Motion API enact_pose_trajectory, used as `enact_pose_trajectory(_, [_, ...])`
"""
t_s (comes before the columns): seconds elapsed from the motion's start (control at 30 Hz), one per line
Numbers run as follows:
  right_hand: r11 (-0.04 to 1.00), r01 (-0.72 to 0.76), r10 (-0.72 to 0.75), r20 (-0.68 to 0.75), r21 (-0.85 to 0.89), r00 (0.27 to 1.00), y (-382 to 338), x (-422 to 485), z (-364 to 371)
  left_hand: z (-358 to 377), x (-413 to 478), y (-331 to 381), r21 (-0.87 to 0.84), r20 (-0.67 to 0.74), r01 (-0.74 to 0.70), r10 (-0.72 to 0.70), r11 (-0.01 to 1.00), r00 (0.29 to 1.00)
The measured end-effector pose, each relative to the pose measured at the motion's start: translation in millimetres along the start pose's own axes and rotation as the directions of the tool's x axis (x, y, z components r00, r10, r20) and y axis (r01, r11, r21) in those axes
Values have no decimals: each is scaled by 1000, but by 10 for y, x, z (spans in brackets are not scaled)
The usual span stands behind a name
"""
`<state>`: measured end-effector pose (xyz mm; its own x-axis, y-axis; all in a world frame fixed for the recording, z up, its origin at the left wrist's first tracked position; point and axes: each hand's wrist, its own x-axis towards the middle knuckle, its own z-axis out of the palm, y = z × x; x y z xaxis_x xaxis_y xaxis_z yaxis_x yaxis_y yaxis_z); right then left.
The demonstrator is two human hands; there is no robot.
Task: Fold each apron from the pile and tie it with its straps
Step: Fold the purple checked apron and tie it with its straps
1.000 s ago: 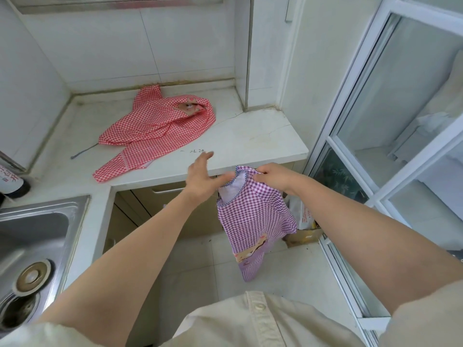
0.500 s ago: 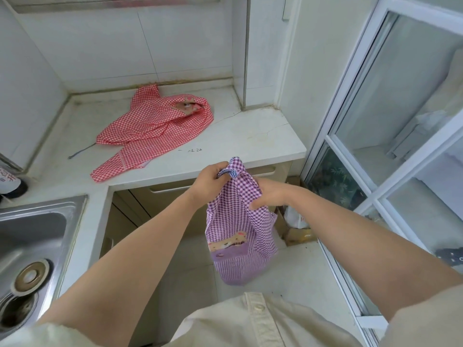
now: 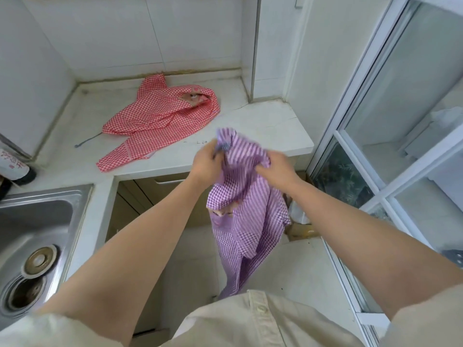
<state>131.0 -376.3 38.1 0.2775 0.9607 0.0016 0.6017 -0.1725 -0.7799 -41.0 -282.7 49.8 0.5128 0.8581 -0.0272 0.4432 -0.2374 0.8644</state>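
The steel sink (image 3: 37, 216) at the left holds 1 round metal strainer (image 3: 40, 259), lying just beside the open drain hole (image 3: 25, 294). The white counter (image 3: 263, 126) runs along a tiled corner, with a glass sliding door (image 3: 375, 151) at the right and a bottle (image 3: 12, 166) at the left edge.

There are 2 aprons. The red checked apron (image 3: 160, 121) lies crumpled on the counter. The purple checked apron (image 3: 245, 221) hangs in the air in front of the counter edge, above the floor. Both hands hold its bunched top: the left hand (image 3: 206, 162) has its fingers curled round the fabric, and the right hand (image 3: 278, 166) pinches a fold just beside it.
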Motion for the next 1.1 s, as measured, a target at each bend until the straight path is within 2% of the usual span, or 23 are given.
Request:
enact_pose_trajectory(0.03, [992,-30,60,258,-120,964,113,-61,7,29,-59,-131,177,234,47,-89,983,968])
enact_pose_trajectory(0.07, [965,-33,164,503,-259,849,228,-158,35,54,-163,-252,371,432,46,-216,927,876])
enact_pose_trajectory(0.1, [931,-38,285,655,-364,700,338,-257,88,61,-266,-373,498,518,41,-334,866,788])
enact_pose_trajectory(0.13, [906,-54,370,723,-420,583,462,-353,149,64,-358,-451,530,542,69,-401,845,738])
enact_pose_trajectory(0.17, [898,-100,413,738,-429,534,542,-424,198,68,-400,-510,476,542,131,-408,869,735])
enact_pose_trajectory(0.2, [904,-145,410,726,-401,552,612,-480,237,85,-433,-526,379,519,182,-371,908,770])
enact_pose_trajectory(0.27, [939,-162,326,639,-303,696,639,-495,246,102,-406,-492,241,401,200,-285,950,871])
enact_pose_trajectory(0.33, [964,-160,237,421,-211,875,613,-431,194,113,-348,-409,134,232,211,-238,968,943])
enact_pose_trajectory(0.37, [979,-161,192,300,-125,934,579,-396,163,116,-315,-386,75,148,220,-229,973,962])
enact_pose_trajectory(0.4, [988,-152,152,213,-20,965,541,-367,129,126,-294,-359,9,82,224,-224,974,971])
enact_pose_trajectory(0.47, [987,-120,104,145,104,984,416,-332,94,130,-271,-317,-132,-9,232,-235,964,972])
enact_pose_trajectory(0.53, [970,-175,127,265,168,956,335,-326,101,129,-279,-268,-248,-48,257,-277,934,960])
enact_pose_trajectory(0.6, [962,-247,157,506,116,848,313,-359,144,126,-295,-241,-313,-52,273,-303,910,951])
enact_pose_trajectory(0.67, [965,-240,246,689,-108,682,376,-415,236,120,-326,-244,-319,-23,278,-301,906,953])
enact_pose_trajectory(0.73, [915,-153,398,767,-375,503,473,-469,286,124,-364,-257,-299,31,281,-285,912,958])
enact_pose_trajectory(0.8, [839,-100,529,758,-535,381,550,-527,276,132,-390,-271,-290,63,292,-286,912,956])
enact_pose_trajectory(0.83, [819,-88,554,740,-567,381,577,-553,245,134,-389,-275,-303,82,307,-296,902,952])
enact_pose_trajectory(0.87, [825,-75,532,725,-560,438,603,-549,200,125,-374,-286,-317,106,330,-313,889,944])
enact_pose_trajectory(0.9, [847,-77,480,693,-527,539,630,-538,154,112,-365,-289,-330,141,365,-337,871,931])
enact_pose_trajectory(0.97, [909,-116,337,542,-400,770,678,-493,66,79,-343,-300,-359,210,472,-423,805,881])
enact_pose_trajectory(1.0, [937,-134,276,451,-322,849,681,-465,36,56,-350,-289,-370,257,540,-475,756,842])
enact_pose_trajectory(1.03, [959,-141,233,401,-245,886,657,-447,12,38,-357,-284,-371,305,595,-511,713,804])
enact_pose_trajectory(1.1, [980,-120,177,407,-161,896,567,-425,15,2,-382,-258,-349,384,646,-526,679,759])
